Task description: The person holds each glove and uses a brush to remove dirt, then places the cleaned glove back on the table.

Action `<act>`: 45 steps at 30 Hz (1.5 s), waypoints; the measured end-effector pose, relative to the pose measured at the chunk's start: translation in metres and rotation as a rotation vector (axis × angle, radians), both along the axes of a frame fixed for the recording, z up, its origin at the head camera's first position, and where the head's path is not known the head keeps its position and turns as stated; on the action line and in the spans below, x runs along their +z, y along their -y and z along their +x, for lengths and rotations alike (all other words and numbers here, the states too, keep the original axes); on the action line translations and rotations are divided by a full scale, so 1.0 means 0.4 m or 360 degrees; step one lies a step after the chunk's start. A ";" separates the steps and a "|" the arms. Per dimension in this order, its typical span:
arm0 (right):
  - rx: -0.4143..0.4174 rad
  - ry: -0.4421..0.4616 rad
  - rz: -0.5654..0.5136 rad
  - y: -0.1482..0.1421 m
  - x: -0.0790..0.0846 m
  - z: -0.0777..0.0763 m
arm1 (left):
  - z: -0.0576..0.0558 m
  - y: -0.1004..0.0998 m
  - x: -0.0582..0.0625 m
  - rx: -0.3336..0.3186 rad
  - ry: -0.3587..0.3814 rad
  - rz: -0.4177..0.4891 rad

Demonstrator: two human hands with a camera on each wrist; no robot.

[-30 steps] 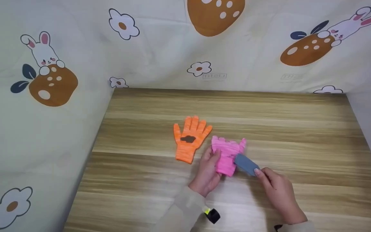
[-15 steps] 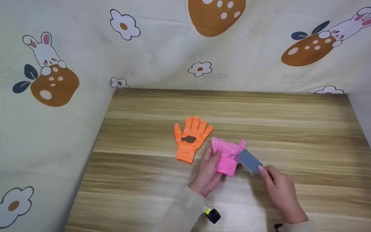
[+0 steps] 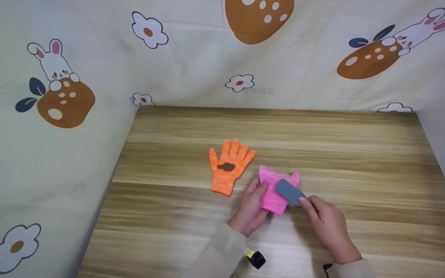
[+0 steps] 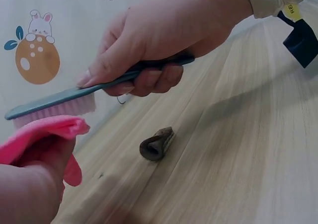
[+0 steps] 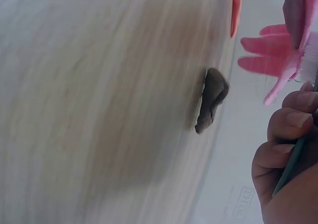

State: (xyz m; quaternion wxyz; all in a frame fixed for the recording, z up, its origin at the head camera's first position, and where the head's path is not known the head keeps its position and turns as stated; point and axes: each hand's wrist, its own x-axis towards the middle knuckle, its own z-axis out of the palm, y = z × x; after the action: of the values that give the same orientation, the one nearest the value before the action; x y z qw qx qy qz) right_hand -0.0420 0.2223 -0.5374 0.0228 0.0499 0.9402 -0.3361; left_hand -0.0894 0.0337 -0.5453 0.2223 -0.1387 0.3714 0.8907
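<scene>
My left hand (image 3: 249, 206) holds a pink knitted glove (image 3: 274, 199) by its side, the thumb on top. Its fingers droop away underneath in the right wrist view. My right hand (image 3: 328, 224) grips a blue-grey brush (image 3: 289, 191) by its handle. The brush's pale bristles (image 4: 59, 111) face down at the glove, at or just above its surface. On the table below lies a curled dark brown scrap (image 4: 156, 144), hidden in the head view. An orange glove (image 3: 222, 181) lies flat to the left of my left hand, with a dark brown patch (image 3: 226, 166) on its palm.
The wood-grain table (image 3: 168, 231) ends at a pale printed cloth (image 3: 191, 50) behind and on the left. A small black item with a yellow tag (image 3: 256, 259) hangs at my left cuff.
The brush first slid to the glove's right edge, then came back left over its middle. The pink glove has shifted slightly right and down. The orange glove stays put.
</scene>
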 end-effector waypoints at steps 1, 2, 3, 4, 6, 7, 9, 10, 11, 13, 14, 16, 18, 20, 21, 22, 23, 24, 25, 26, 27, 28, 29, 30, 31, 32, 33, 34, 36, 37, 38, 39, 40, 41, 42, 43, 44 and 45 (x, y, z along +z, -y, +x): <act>0.0000 -0.0006 0.0004 -0.002 -0.002 0.001 | -0.001 0.001 0.000 0.0004 -0.0008 -0.0007; 0.0002 -0.0009 0.0003 -0.005 -0.003 0.001 | -0.001 0.002 -0.001 0.0007 -0.0016 -0.0010; 0.0004 -0.0013 0.0002 -0.007 -0.004 0.002 | -0.001 0.003 -0.002 0.0007 -0.0028 -0.0006; 0.0006 -0.0015 0.0006 -0.009 -0.005 0.002 | -0.002 0.004 -0.003 0.0006 -0.0042 0.0004; 0.0006 -0.0006 0.0013 -0.013 -0.006 0.003 | -0.003 0.006 -0.005 0.0004 -0.0072 0.0020; 0.0001 0.0007 0.0017 -0.016 -0.006 0.003 | -0.003 0.006 -0.005 0.0004 -0.0085 0.0029; -0.0012 0.0043 0.0021 -0.020 -0.006 0.003 | -0.004 0.006 -0.006 0.0008 -0.0083 0.0033; -0.0019 0.0065 0.0021 -0.023 -0.006 0.004 | -0.005 0.006 -0.006 0.0007 -0.0083 0.0033; -0.0025 0.0086 0.0021 -0.025 -0.006 0.004 | -0.005 0.006 -0.006 0.0005 -0.0083 0.0031; -0.0033 0.0127 0.0010 -0.029 -0.006 0.004 | -0.005 0.006 -0.007 0.0003 -0.0071 0.0032; -0.0038 0.0141 0.0004 -0.032 -0.006 0.005 | -0.005 0.006 -0.007 0.0008 -0.0057 0.0032; -0.0051 0.0169 -0.0004 -0.037 -0.006 0.007 | -0.005 0.009 -0.008 0.0014 -0.0043 0.0036; -0.0069 0.0186 -0.0007 -0.044 -0.008 0.009 | -0.007 0.011 -0.008 0.0028 -0.0022 0.0038; -0.0089 0.0190 -0.0004 -0.050 -0.010 0.011 | -0.009 0.015 -0.007 0.0045 -0.0004 0.0040; -0.0097 0.0192 -0.0003 -0.053 -0.011 0.012 | -0.010 0.017 -0.007 0.0050 0.0001 0.0038; -0.0104 0.0189 -0.0005 -0.055 -0.012 0.013 | -0.011 0.019 -0.007 0.0051 0.0003 0.0032; -0.0111 0.0187 -0.0007 -0.058 -0.013 0.013 | -0.011 0.021 -0.007 0.0054 0.0009 0.0031; -0.0119 0.0188 -0.0013 -0.060 -0.014 0.013 | -0.011 0.023 -0.006 0.0052 0.0010 0.0032; -0.0125 0.0188 -0.0019 -0.061 -0.015 0.014 | -0.011 0.024 -0.007 0.0051 0.0008 0.0039; -0.0134 0.0191 -0.0031 -0.062 -0.015 0.014 | -0.011 0.025 -0.006 0.0051 0.0009 0.0041; -0.0141 0.0195 -0.0039 -0.063 -0.015 0.013 | -0.011 0.025 -0.007 0.0050 0.0015 0.0036; -0.0148 0.0198 -0.0047 -0.063 -0.015 0.013 | -0.011 0.025 -0.006 0.0045 0.0013 0.0039; -0.0154 0.0205 -0.0054 -0.063 -0.014 0.013 | -0.010 0.025 -0.007 0.0047 0.0015 0.0038; -0.0158 0.0206 -0.0059 -0.063 -0.014 0.014 | -0.010 0.025 -0.007 0.0047 0.0016 0.0035; -0.0157 0.0187 -0.0060 -0.062 -0.014 0.014 | -0.010 0.024 -0.007 0.0043 0.0007 0.0031; -0.0157 0.0168 -0.0060 -0.060 -0.014 0.014 | -0.009 0.024 -0.008 0.0039 -0.0008 0.0021; -0.0155 0.0145 -0.0060 -0.059 -0.015 0.014 | -0.008 0.023 -0.008 0.0033 -0.0017 0.0017; -0.0152 0.0116 -0.0061 -0.057 -0.015 0.015 | -0.007 0.022 -0.009 0.0026 -0.0029 0.0017; -0.0148 0.0072 -0.0072 -0.053 -0.017 0.015 | -0.005 0.020 -0.010 0.0008 -0.0056 0.0001; -0.0147 0.0055 -0.0079 -0.051 -0.018 0.015 | -0.004 0.019 -0.011 -0.0004 -0.0070 -0.0004; -0.0148 0.0060 -0.0089 -0.049 -0.018 0.014 | -0.003 0.018 -0.011 -0.0010 -0.0072 -0.0011; -0.0149 0.0068 -0.0102 -0.046 -0.018 0.013 | -0.001 0.017 -0.012 -0.0015 -0.0067 -0.0017; -0.0150 0.0081 -0.0114 -0.044 -0.017 0.012 | 0.000 0.016 -0.012 -0.0018 -0.0067 -0.0026; -0.0152 0.0100 -0.0124 -0.042 -0.016 0.011 | 0.001 0.016 -0.012 -0.0017 -0.0068 -0.0037; -0.0153 0.0116 -0.0132 -0.040 -0.015 0.009 | 0.002 0.016 -0.013 -0.0017 -0.0065 -0.0042; -0.0153 0.0131 -0.0141 -0.038 -0.015 0.008 | 0.002 0.016 -0.013 -0.0017 -0.0062 -0.0042; -0.0152 0.0145 -0.0146 -0.038 -0.014 0.006 | 0.003 0.016 -0.013 -0.0014 -0.0057 -0.0044; -0.0150 0.0156 -0.0151 -0.037 -0.013 0.005 | 0.003 0.016 -0.013 -0.0012 -0.0053 -0.0039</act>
State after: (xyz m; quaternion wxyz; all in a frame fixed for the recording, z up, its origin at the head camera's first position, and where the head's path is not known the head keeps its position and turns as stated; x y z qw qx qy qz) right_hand -0.0399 0.2370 -0.5426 0.0554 0.1095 0.9176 -0.3782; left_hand -0.0883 0.0274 -0.5503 0.2176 -0.1252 0.3864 0.8875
